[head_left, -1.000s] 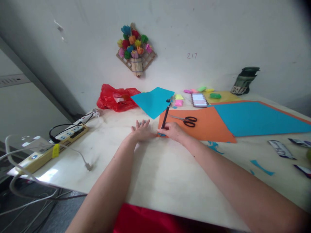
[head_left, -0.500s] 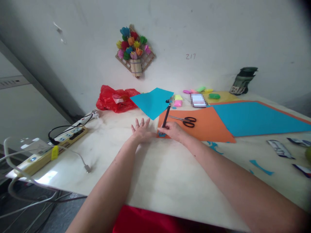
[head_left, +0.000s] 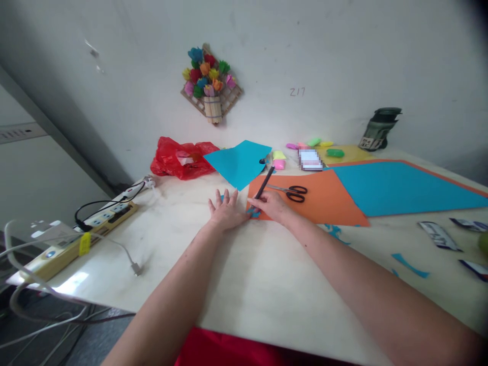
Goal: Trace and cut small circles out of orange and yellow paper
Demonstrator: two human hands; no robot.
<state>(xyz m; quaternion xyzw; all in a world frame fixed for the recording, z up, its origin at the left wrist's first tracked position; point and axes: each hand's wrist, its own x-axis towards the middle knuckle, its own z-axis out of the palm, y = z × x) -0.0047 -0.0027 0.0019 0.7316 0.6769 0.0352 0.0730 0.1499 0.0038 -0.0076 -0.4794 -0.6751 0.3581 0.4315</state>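
Observation:
My right hand (head_left: 270,204) grips a black pen (head_left: 265,182), its lower end at the left corner of an orange sheet (head_left: 312,195). A small blue paper cutout (head_left: 253,213) lies at that corner, under the pen. Flat beside it is my left hand (head_left: 226,211), fingers spread, its thumb reaching to the cutout's edge. Another bit of blue shows behind its fingers. Scissors with black handles (head_left: 295,193) rest on the orange sheet. A blue sheet (head_left: 241,161) lies behind my hands.
A red plastic bag (head_left: 179,160), a phone (head_left: 310,159), clay packs (head_left: 279,163) and a dark bottle (head_left: 379,129) stand or lie near the wall. Large blue sheet (head_left: 404,188) at right, blue scraps (head_left: 409,265) nearer. Power strip (head_left: 102,221) and cables at left.
My left hand has shifted slightly right, its thumb now nearer the blue cutout. The pen's top has tilted to the right. The view has moved slightly.

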